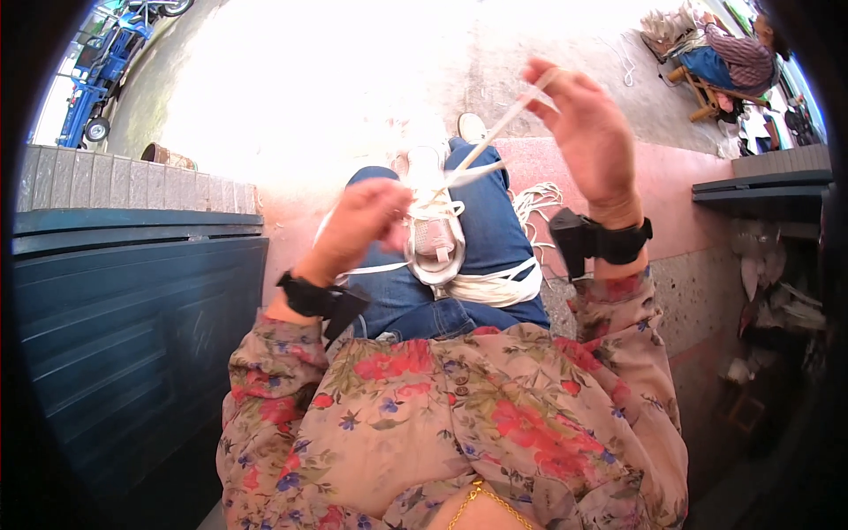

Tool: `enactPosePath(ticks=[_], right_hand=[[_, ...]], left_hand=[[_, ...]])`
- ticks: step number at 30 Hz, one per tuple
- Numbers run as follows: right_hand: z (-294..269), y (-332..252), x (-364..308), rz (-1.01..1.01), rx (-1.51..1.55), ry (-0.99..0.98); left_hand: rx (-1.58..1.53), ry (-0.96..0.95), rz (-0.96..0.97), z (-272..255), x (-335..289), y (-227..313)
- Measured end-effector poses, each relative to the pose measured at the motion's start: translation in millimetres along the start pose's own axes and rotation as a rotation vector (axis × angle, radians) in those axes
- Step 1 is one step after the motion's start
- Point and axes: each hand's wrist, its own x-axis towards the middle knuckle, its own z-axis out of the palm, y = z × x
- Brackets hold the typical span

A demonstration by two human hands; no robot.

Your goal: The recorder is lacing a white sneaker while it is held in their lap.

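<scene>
A pale shoe rests between my thighs, its opening toward me and white laces across its upper. My right hand is raised at the upper right, closed on a white shoelace that stretches tautly down to the shoe. My left hand is at the shoe's left side, close to the lacing; its fingers are bent but smeared by motion, so what they grip cannot be made out. A bundle of white laces lies across my right thigh. Another strand crosses my left thigh.
More white laces lie heaped on the pink floor beside my right leg. Dark blue panels stand at my left, and a dark shelf at my right. Another person sits at the far right. A blue vehicle stands far left.
</scene>
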Motion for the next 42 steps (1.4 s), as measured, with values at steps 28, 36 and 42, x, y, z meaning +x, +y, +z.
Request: enactPosePath(ticks=[28,36,42], right_hand=[[-27,145,-89,-0.095,-1.529,-0.460],[-15,146,-80,-0.443,-1.886,-0.753],[-17,147,-79,-0.458,-1.851,-0.793]], left_hand=[[0.799,0.271,0.221,-12,-3,-98],[0.836,0.389,0.164,-9,1,-110],[1.093,0.288,0.297,-10,8,-102]])
